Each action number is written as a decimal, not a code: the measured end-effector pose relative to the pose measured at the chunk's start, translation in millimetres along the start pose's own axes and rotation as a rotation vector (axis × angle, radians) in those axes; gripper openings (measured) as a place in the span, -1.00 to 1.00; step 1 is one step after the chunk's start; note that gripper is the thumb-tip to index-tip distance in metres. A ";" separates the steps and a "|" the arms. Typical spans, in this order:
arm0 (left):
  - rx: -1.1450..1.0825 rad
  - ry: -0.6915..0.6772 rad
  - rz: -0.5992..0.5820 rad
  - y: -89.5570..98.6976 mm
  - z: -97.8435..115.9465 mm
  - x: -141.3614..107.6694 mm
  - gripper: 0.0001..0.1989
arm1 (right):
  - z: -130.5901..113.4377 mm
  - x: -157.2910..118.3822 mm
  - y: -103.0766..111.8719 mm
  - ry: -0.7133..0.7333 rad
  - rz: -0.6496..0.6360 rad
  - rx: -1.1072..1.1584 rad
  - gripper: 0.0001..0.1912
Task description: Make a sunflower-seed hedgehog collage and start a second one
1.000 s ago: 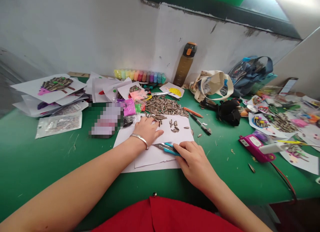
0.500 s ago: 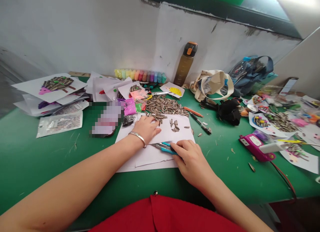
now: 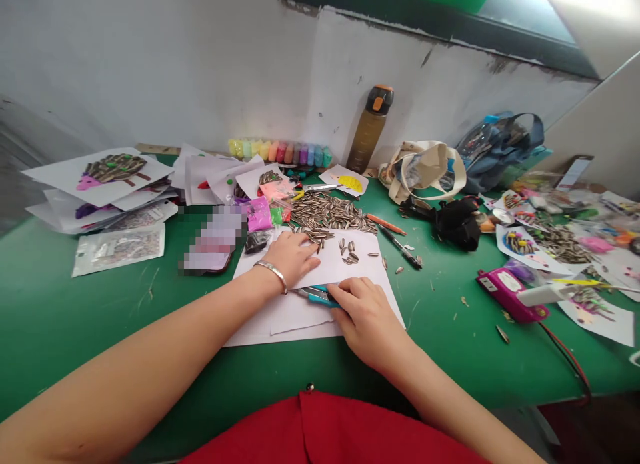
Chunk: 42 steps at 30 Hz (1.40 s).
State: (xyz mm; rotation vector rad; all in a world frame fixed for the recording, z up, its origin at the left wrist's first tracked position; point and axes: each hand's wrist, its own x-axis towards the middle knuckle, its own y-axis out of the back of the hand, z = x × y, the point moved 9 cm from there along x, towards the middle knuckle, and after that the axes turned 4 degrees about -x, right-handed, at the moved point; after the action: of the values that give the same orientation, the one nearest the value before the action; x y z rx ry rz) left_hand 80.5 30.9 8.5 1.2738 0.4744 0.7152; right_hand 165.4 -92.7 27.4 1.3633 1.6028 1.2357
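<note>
My right hand (image 3: 367, 317) is closed round a blue utility knife (image 3: 320, 295), which lies low across the white paper (image 3: 300, 317) with its tip towards my left wrist. The blade end is partly hidden behind that wrist. My left hand (image 3: 290, 257), with a silver bangle at the wrist, lies flat on the upper sheet with its fingers spread. Its fingertips are beside striped sunflower seeds (image 3: 333, 213) heaped at the paper's far edge. A few loose seeds (image 3: 350, 252) lie on the sheet right of my left hand.
Left are a phone (image 3: 215, 237), a seed packet (image 3: 120, 249) and stacked hedgehog pictures (image 3: 115, 167). Behind stand a bottle (image 3: 369, 131) and coloured clay packs (image 3: 280, 152). To the right lie a pen (image 3: 400, 246), a black pouch (image 3: 457, 223) and a magenta glue-gun-like device (image 3: 510, 294).
My right hand and the utility knife have slid left along the paper, towards my left wrist. The lower right part of the sheet now shows more. My left hand stays nearly in place.
</note>
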 end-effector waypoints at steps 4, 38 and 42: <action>0.006 -0.036 -0.014 0.1 -1.2 3.0 -0.67 | -3.7 -1.8 -1.0 0.020 0.004 0.010 -0.66; 0.011 -0.065 -0.014 1.9 0.1 3.2 -0.65 | -30.9 -13.2 4.1 0.184 -0.130 -0.009 -0.70; 0.015 -0.088 -0.015 5.0 3.6 0.1 -0.62 | 29.9 -30.8 24.5 0.005 -0.032 0.054 -0.60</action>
State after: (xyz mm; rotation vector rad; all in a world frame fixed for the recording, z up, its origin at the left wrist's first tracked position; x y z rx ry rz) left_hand 81.9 29.1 14.2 1.3088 0.4178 0.6409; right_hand 207.4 -116.0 39.0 1.3635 1.6657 1.1854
